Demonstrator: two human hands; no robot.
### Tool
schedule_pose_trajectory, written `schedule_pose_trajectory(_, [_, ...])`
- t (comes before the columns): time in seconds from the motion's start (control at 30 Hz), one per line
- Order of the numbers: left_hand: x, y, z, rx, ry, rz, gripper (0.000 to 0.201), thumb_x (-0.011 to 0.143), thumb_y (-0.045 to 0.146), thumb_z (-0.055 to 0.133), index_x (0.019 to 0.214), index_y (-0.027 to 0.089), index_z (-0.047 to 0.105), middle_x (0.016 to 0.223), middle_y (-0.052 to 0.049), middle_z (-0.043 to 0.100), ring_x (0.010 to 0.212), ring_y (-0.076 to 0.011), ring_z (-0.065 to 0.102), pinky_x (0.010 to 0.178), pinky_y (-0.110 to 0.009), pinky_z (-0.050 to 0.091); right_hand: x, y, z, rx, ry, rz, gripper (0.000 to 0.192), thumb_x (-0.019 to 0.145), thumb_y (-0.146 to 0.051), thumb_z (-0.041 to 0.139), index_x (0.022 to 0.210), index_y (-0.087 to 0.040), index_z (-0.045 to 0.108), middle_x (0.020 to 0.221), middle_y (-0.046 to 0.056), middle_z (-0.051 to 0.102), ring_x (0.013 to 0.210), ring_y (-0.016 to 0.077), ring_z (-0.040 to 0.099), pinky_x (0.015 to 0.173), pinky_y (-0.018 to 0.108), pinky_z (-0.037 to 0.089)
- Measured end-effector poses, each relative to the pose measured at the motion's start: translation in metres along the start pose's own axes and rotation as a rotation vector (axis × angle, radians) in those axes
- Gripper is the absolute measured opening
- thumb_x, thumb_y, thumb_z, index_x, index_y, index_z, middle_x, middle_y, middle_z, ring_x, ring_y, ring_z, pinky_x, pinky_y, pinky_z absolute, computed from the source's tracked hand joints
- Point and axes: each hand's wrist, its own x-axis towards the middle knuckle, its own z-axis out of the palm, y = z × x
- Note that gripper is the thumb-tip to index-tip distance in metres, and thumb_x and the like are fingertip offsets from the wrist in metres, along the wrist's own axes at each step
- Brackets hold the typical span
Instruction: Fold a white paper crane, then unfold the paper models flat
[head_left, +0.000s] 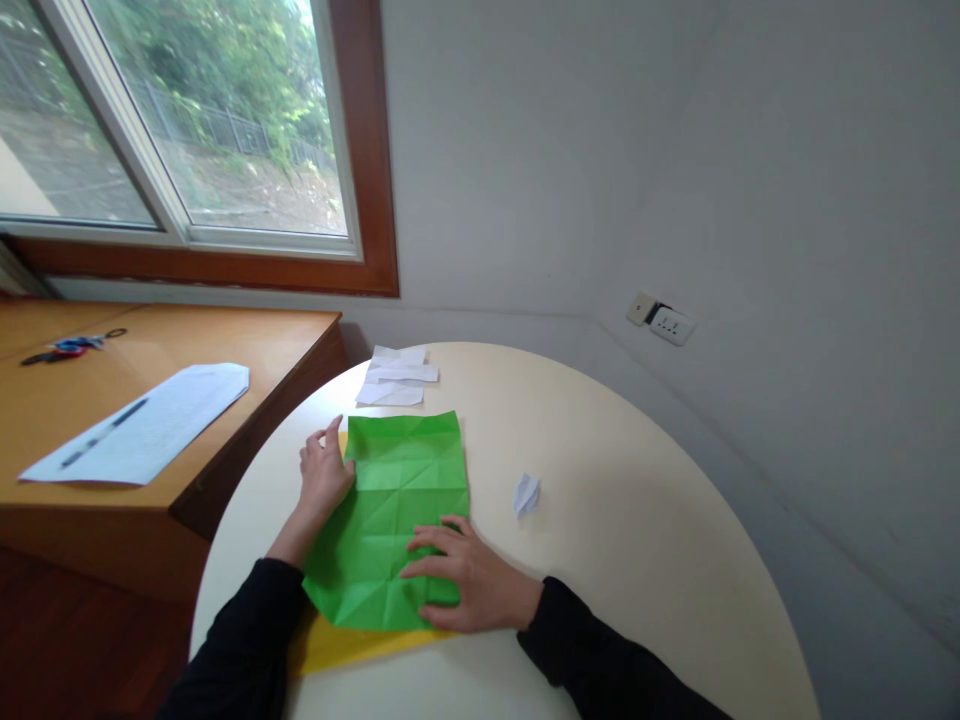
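Green paper (401, 510), creased into a grid of folds, lies flat near the 7 o'clock edge of the round cream surface (637, 520), overlapping a yellow sheet (352, 645) that peeks out beneath it at 6 o'clock. The left hand (324, 472) rests at the paper's 9 o'clock edge, fingers loosely open and touching the border, gripping nothing. The right hand (469, 580) lies palm down, fingers spread, pressing the sheet's 5 o'clock corner. A small folded white piece (526, 494) sits just beside the paper at 3 o'clock. White scraps (397, 378) lie near its 12 o'clock edge. On the wooden desk (262, 345) at 10 o'clock are a printed sheet (142, 425) and scissors (71, 347).
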Motion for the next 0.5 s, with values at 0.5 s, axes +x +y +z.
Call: schedule_pose_trajectory(0.5, [-0.0023,0.0093,-0.003,-0.259,-0.207,0.324,0.028,0.078,0.025,0.04,0.09,0.016,0.064,0.089,-0.009,0.066,0.081,-0.0214,0.059,0.079,-0.033,0.045,-0.0021,0.0043,0.0018,-0.025,-0.027,0.024,0.05,0.071,-0.051,0.063,0.113,-0.024,0.056,0.126,0.009,0.051,0.122,0.0225,0.042,0.102,0.042,0.023])
